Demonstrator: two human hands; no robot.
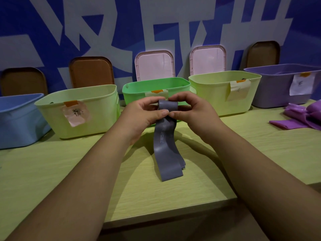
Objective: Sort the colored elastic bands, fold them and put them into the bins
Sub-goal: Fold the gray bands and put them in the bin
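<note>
Grey band (167, 145) pinched between hands (167, 113)

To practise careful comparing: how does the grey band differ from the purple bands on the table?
The grey band is gripped at its top by the left hand and right hand; the purple bands lie untouched. The grey band hangs down onto the table; the purple bands lie heaped at its right edge. Both are wide, flat strips.

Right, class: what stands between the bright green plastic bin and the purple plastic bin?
In the head view, a pale yellow-green plastic bin with a taped paper label stands between the bright green plastic bin and the purple plastic bin.
</note>
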